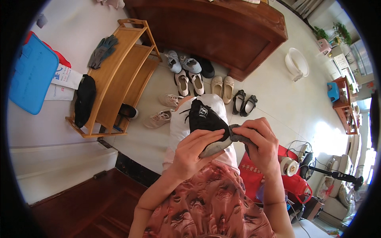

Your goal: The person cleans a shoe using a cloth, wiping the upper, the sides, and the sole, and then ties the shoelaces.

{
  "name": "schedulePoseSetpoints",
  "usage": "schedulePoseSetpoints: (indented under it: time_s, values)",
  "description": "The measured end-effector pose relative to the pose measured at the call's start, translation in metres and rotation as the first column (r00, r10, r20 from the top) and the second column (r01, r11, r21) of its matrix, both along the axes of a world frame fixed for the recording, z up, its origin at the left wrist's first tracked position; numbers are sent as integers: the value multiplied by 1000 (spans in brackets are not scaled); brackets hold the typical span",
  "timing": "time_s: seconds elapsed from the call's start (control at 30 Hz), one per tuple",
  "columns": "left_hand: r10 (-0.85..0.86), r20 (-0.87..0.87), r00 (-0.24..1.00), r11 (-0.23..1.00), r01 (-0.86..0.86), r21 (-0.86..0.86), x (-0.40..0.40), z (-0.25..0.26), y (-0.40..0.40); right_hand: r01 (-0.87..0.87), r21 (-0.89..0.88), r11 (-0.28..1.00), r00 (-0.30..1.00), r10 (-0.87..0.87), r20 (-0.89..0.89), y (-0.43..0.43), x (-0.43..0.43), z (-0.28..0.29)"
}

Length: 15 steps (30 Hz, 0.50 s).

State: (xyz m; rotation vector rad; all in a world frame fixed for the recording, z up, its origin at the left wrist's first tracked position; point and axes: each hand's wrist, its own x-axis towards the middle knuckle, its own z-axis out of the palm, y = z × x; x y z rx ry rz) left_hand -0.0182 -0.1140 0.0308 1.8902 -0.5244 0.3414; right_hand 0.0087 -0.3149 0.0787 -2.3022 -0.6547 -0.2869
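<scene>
A black lace-up shoe (208, 117) with a pale sole and a white emblem on its tongue is held over my lap. My left hand (195, 150) grips it by the sole and side at the end nearer me. In my right hand (260, 142) is a bunched grey cloth (238, 135), which touches the end of the shoe. White cloth (181, 125) covers my legs beneath the shoe. Several pairs of shoes stand on the tiled floor beyond my knees, among them beige flats (222, 88) and black strapped shoes (244, 104).
At left stands a wooden shoe rack (119, 80) bearing work gloves (102, 52) and a black item (85, 101). A dark red wooden cabinet (208, 35) is ahead. At right are a red bag (250, 175), a red jug (296, 184), cables and a white basin (296, 64).
</scene>
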Motion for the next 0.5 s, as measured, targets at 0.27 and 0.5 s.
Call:
schedulePoseSetpoints:
  time_s: [0.27, 0.5]
  values:
    - [-62, 21, 998, 997, 62, -34, 6, -2, -4, -187, -60, 981, 963, 195, 187, 20, -12, 16]
    - [29, -144, 989, 997, -38, -62, -4, -2, 20, -37, 202, 979, 997, 22, 75, 22, -11, -6]
